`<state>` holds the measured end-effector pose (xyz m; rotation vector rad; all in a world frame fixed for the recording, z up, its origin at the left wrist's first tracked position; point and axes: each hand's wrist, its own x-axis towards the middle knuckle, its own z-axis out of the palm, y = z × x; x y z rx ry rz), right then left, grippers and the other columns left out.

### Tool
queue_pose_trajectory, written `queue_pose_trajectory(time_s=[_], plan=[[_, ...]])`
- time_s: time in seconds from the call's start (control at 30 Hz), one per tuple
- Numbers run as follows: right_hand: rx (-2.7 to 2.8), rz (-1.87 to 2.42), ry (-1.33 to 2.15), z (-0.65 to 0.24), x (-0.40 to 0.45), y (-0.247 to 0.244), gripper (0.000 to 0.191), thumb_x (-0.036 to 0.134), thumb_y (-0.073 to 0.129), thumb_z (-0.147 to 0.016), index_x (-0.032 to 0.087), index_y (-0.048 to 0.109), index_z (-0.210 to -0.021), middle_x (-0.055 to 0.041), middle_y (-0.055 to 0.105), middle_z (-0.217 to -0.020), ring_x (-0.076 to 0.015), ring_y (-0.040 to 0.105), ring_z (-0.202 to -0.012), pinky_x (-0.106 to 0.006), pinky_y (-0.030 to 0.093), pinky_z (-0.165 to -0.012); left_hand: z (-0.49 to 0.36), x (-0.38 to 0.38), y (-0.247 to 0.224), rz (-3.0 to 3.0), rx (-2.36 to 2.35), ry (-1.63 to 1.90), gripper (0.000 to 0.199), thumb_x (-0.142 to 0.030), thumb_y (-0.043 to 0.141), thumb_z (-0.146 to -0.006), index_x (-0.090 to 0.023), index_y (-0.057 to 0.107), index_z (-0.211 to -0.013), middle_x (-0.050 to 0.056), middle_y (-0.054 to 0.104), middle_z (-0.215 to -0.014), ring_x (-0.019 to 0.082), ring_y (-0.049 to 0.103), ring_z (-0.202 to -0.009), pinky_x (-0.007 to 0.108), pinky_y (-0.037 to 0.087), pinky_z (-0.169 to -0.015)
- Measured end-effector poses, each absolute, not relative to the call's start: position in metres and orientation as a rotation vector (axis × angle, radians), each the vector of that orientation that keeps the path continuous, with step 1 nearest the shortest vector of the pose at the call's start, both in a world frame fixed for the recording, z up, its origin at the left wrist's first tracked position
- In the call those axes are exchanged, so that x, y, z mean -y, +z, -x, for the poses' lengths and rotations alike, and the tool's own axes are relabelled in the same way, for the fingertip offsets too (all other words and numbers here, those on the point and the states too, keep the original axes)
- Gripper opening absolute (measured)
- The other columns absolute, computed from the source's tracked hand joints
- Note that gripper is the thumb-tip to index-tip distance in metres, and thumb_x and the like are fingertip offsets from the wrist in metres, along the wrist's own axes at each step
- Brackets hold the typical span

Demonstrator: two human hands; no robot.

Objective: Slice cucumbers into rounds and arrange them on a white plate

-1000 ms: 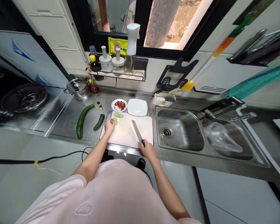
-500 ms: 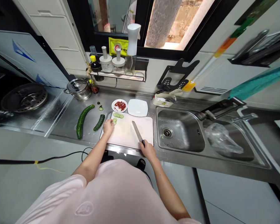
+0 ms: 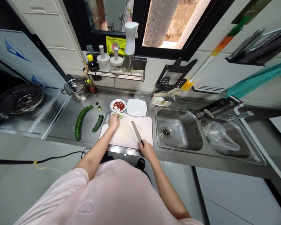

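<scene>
- Cucumber slices (image 3: 120, 116): lie at board's (image 3: 126, 136) 11 o'clock, partly hidden by left hand (image 3: 114, 121); cannot tell its grip.
- Knife (image 3: 136, 131): clenched in right hand (image 3: 147, 149), 4 o'clock.
- Plates (image 3: 136, 107): 12 o'clock.

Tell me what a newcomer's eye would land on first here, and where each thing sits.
Likely first is the long metal-bladed, black-handled knife in the right hand, angled across the pale rectangular cutting board, where the left hand partly covers thin pale-green cucumber slices. Next, the chopped bright-red pieces on a small round white plate stand out beyond the board's far left corner.
</scene>
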<state>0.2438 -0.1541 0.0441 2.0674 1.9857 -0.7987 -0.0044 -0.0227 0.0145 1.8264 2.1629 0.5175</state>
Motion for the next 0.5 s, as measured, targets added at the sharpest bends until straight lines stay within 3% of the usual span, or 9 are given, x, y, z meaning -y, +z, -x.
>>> queue_pose_trajectory(time_s=[0.2,0.5], plan=[[-2.010,-2.060,-0.785,-0.245,0.154,0.043,0.037,0.044,0.029,-0.097,0.019,0.054,-0.107,-0.0104,0.067,-0.097,-0.0207,0.062,-0.092,-0.026,0.035,-0.069,0.000,0.003,0.014,-1.957,-2.084,0.342,0.038,-0.022,0.048,-0.084,-0.028,0.059,-0.121,0.011,0.053,-0.114,0.028,0.044,-0.109,0.037,0.038,-0.090],[-1.979,-2.074,-0.799,-0.244,0.154,0.044,0.038,0.044,0.029,-0.097,0.019,0.054,-0.110,-0.0104,0.066,-0.099,-0.0198,0.061,-0.094,-0.025,0.036,-0.071,0.002,-0.011,0.021,-2.093,-2.005,0.202,0.026,-0.025,0.050,-0.085,-0.022,0.064,-0.106,0.012,0.052,-0.115,0.027,0.043,-0.112,0.036,0.038,-0.092]])
